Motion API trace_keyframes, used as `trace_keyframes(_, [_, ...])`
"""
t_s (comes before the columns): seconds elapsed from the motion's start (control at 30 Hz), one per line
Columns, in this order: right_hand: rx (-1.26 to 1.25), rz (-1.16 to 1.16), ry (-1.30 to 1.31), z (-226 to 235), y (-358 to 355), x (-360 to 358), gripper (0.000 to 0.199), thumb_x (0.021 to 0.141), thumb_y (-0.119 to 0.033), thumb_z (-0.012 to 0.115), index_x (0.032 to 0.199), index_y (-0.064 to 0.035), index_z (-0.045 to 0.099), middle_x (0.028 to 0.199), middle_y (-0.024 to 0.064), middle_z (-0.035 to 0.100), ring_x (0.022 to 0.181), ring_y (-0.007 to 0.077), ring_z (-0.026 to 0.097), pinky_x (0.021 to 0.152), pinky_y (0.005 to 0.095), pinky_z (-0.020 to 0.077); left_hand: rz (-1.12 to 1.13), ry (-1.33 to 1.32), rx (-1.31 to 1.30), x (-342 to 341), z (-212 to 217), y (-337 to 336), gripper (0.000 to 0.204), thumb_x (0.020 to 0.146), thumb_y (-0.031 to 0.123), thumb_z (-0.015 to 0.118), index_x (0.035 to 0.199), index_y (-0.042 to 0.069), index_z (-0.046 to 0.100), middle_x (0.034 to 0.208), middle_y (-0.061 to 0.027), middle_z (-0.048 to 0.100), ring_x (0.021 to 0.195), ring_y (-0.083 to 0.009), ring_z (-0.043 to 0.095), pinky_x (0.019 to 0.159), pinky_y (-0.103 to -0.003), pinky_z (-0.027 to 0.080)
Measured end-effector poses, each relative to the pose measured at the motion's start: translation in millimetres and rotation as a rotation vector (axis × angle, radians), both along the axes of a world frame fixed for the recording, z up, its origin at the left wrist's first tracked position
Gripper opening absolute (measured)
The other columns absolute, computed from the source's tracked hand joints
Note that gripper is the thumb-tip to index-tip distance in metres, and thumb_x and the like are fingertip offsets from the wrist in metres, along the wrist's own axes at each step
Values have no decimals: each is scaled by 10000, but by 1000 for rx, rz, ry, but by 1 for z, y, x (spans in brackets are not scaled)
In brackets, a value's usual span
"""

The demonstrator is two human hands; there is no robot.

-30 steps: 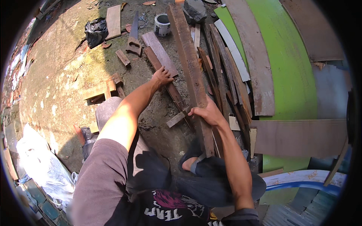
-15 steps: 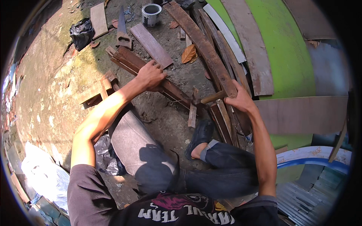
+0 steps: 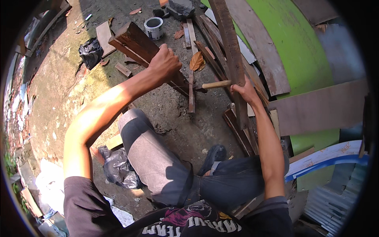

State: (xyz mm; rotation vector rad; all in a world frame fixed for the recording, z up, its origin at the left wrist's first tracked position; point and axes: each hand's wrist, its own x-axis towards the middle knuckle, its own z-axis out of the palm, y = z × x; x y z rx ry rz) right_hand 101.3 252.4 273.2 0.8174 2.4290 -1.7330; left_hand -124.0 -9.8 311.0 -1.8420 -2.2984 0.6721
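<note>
My left hand [image 3: 165, 62] is closed around a thick dark-brown wooden beam [image 3: 132, 41], which slants up and away with its far end raised. At the beam's near end, a narrow wood strip [image 3: 192, 103] lies crosswise. My right hand [image 3: 244, 90] is wrapped round a long, rough brown plank [image 3: 233, 47] that stands steeply across the view. A hammer's wooden handle [image 3: 216, 84] runs from beside this hand toward the beam's near end. Its dark head is partly hidden there. The right fingers are mostly out of sight behind the plank.
Loose boards lie around a paint can [image 3: 153, 28], a dry leaf [image 3: 196, 61] and a grey stone [image 3: 179, 8]. Green panels [image 3: 288, 43] lie on the right. Black plastic bags [image 3: 90, 52] rest on the left ground. My bent legs and a dark shoe [image 3: 213, 158] are below.
The beam in my left hand has lifted at its far end. The long plank has swung steeper, its lower end now below my right hand. The hammer and right hand have moved slightly up and left.
</note>
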Motion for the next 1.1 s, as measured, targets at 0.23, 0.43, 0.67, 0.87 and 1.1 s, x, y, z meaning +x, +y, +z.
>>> trace_keyframes(0.23, [-20, -9, 51, -29, 23, 8, 452, 781, -151, 675, 1176, -15, 505, 872, 68, 626, 750, 155, 633, 693, 336, 542, 134, 110, 11, 2, 35, 22, 412, 943, 472, 567, 890, 85, 697, 789, -79, 698, 886, -235, 654, 966, -416, 361])
trace_keyframes(0.43, [27, -53, 80, -43, 38, 24, 682, 707, -190, 742, 1302, 28, 489, 998, 108, 650, 762, 175, 636, 697, 333, 526, 109, 297, 513, 19, 101, 2, 335, 817, 288, 728, 1113, 138, 678, 1308, -107, 582, 1351, -263, 415, 1175, -551, 207])
trace_keyframes(0.67, [19, -66, 125, -57, 49, 25, 742, 686, -219, 752, 1330, 33, 482, 1058, 130, 655, 846, 207, 651, 753, 330, 525, -95, -357, 1519, -15, 98, 22, 667, 744, 212, 787, 1324, 88, 481, 1418, -172, 427, 1164, -293, 583, 929, -462, 527])
trace_keyframes(0.87, [230, -93, 192, -80, 56, 28, 707, 697, -189, 757, 1317, 23, 493, 1042, 97, 647, 857, 173, 629, 773, 323, 511, 170, -552, 1521, -24, 92, 35, 690, 737, 171, 830, 1307, 24, 470, 1249, -182, 582, 945, -237, 674, 794, -336, 564])
trace_keyframes(1.1, [30, -159, 75, -77, 57, 41, 642, 682, -232, 755, 1226, 26, 535, 1007, 122, 652, 741, 179, 636, 644, 323, 517, 276, -1065, 1838, -10, 61, 64, 720, 742, 251, 881, 1290, 17, 477, 1051, -132, 669, 930, -184, 665, 810, -303, 548])
